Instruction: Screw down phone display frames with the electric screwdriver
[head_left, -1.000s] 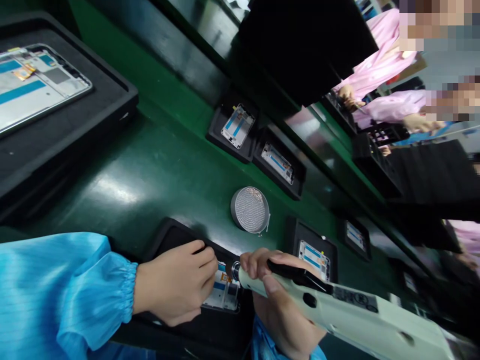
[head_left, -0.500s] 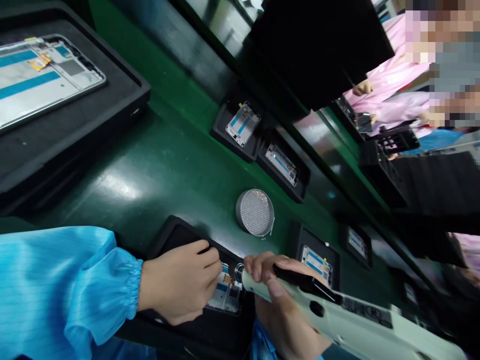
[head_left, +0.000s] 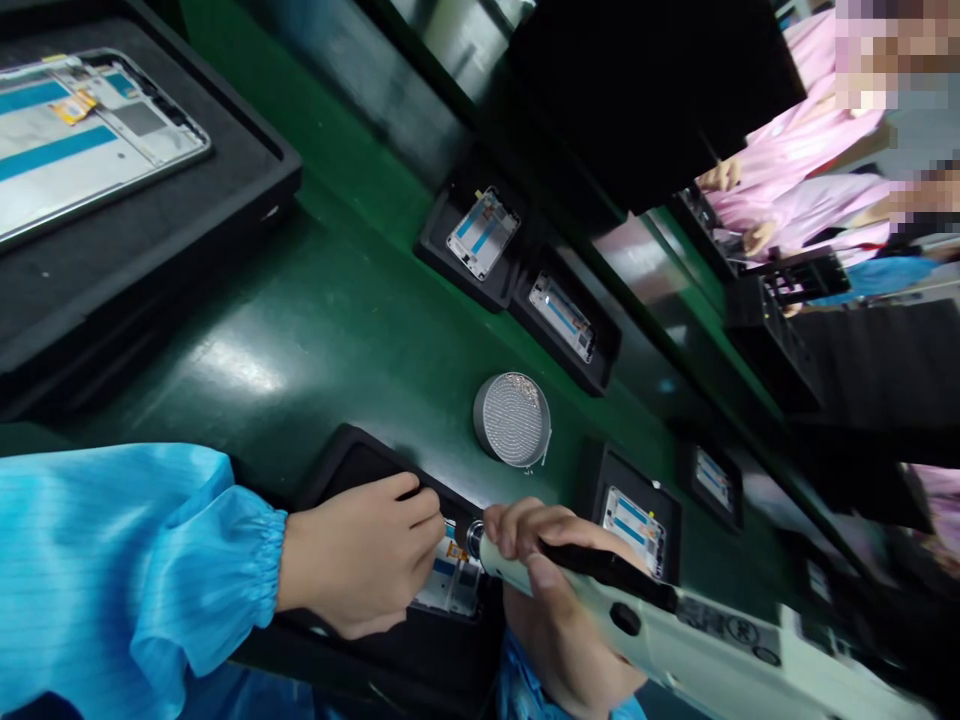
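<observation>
My right hand (head_left: 559, 600) is wrapped around a pale green electric screwdriver (head_left: 675, 640), its tip end pointing left over a phone frame (head_left: 450, 580). The phone frame is silver with blue strips and an orange flex cable, and it lies in a black tray (head_left: 352, 455). My left hand (head_left: 367, 555) bends over the left part of this phone frame, fingers curled and fingertips hidden beneath. What those fingers pinch, if anything, is out of sight. The screwdriver's bit cannot be made out clearly.
A round dish (head_left: 512, 420) holding small screws stands beyond the tray on the green bench (head_left: 352, 300). More black trays with phone frames sit at the far left (head_left: 255, 190), along the back (head_left: 517, 290) and to the right (head_left: 600, 470). Co-workers in pink sleeves (head_left: 795, 120) are across the bench.
Both my hands and the screwdriver keep nearly the same place over the phone frame. The view shifts slightly. Across the bench, a co-worker's hands have moved a little.
</observation>
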